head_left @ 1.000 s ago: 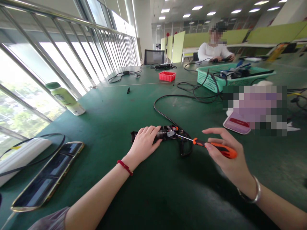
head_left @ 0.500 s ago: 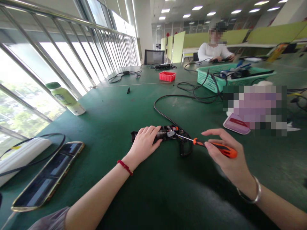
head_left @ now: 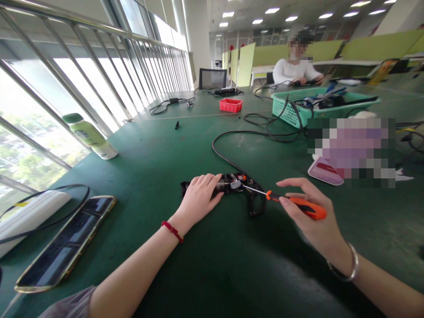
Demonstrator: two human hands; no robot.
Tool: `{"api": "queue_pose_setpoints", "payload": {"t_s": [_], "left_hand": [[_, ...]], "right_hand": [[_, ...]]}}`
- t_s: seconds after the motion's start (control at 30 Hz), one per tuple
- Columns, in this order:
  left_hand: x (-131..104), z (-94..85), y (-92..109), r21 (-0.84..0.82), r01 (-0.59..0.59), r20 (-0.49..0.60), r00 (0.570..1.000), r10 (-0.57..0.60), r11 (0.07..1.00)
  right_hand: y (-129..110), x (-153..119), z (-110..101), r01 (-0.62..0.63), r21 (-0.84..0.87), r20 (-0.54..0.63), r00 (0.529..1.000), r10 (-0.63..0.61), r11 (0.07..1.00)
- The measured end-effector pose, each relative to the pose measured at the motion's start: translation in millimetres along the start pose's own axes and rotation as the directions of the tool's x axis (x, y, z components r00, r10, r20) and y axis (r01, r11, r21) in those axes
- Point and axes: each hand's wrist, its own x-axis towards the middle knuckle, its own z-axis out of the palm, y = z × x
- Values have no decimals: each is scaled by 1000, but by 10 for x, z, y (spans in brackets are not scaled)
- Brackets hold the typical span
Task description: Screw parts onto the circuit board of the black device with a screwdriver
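A black corded power tool (head_left: 228, 185) lies on the green table with its housing opened, so its motor, wires and a small orange part show. My left hand (head_left: 202, 194) rests over the tool's body with its fingers wrapped around it, pressing it to the table. In my right hand (head_left: 314, 216) is an orange and black screwdriver (head_left: 304, 207), its handle between thumb and fingers, index finger lifted. The screwdriver's thin shaft points left, and its tip reaches in among the wires near the tool's handle. Whether the tip sits on a screw is too small to tell.
A black cord (head_left: 218, 145) runs from the tool toward a green basket (head_left: 288, 115) of cables. Further back are a red tray (head_left: 231, 105) and a person (head_left: 294, 70). On the left stand a bottle (head_left: 91, 137) and a propped phone (head_left: 66, 243). A pink item (head_left: 326, 170) lies right.
My right hand and the screwdriver handle have shifted very slightly left. My left hand and the power tool stay where they were.
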Motion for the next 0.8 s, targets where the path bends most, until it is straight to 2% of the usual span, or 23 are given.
{"api": "queue_pose_setpoints", "payload": {"t_s": [0.07, 0.23, 0.3, 0.43, 0.5, 0.7, 0.8], "left_hand": [[0, 6, -4, 4, -5, -1, 1000, 5, 1000], [2, 13, -9, 13, -4, 0, 1000, 4, 1000], [2, 8, -5, 10, -6, -1, 1000, 6, 1000], [0, 3, 2, 14, -2, 1, 1000, 2, 1000], [-1, 5, 4, 19, -2, 2, 1000, 2, 1000], [0, 9, 3, 18, -5, -16, 1000, 6, 1000], [-2, 17, -9, 11, -11, -22, 1000, 12, 1000]], "right_hand": [[4, -14, 7, 17, -4, -14, 1000, -17, 1000], [92, 13, 30, 131, 100, -166, 980, -113, 986], [87, 28, 21, 112, 78, -147, 984, -99, 991], [6, 7, -1, -10, -27, -45, 999, 8, 1000], [-12, -15, 4, -17, -57, -15, 1000, 17, 998], [87, 16, 33, 122, 57, -204, 973, -108, 991], [89, 37, 19, 117, 69, -178, 979, -103, 991]]}}
